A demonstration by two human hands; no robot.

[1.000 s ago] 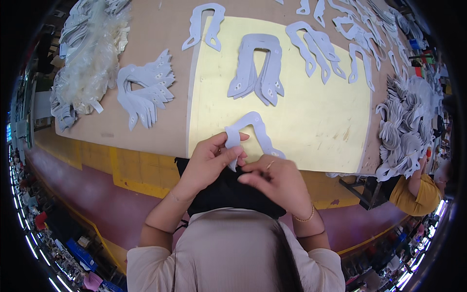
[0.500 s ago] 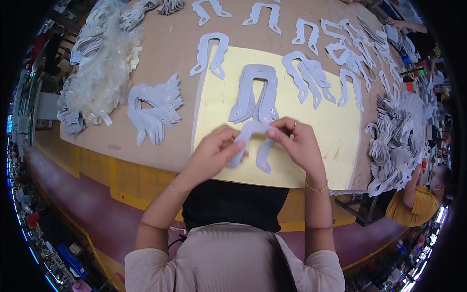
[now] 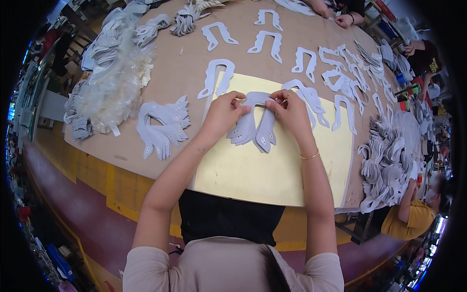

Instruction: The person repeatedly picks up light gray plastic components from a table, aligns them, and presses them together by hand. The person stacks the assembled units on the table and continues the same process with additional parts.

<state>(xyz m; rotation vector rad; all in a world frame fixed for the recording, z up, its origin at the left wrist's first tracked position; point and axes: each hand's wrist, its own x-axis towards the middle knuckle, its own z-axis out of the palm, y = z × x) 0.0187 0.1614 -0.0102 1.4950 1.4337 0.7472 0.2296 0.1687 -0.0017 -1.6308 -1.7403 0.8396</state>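
Observation:
A light grey U-shaped cut piece (image 3: pixel 258 99) lies on top of a fanned stack of like pieces (image 3: pixel 265 134) on the yellow sheet. My left hand (image 3: pixel 224 116) pinches its upper left corner between thumb and fingers. At the upper right corner my right hand (image 3: pixel 291 111) grips the same piece, with thumb and forefinger closed. The stack's legs spread toward me, with small holes near their tips. Whether my fingers also take in pieces below the top one, I cannot tell.
A fanned pile of grey pieces (image 3: pixel 163 126) lies left of the yellow sheet (image 3: pixel 243 180). Single U-shaped pieces (image 3: pixel 217 35) are spread beyond. Bundles with clear plastic (image 3: pixel 104 104) fill the left edge; more bundles (image 3: pixel 389 165) sit at right. Another person's hands (image 3: pixel 340 18) rest at the far edge.
Both hands have moved away from me with the U-shaped piece, from in front of the stack to its top. The view has tilted, bringing more of the table's far side into sight.

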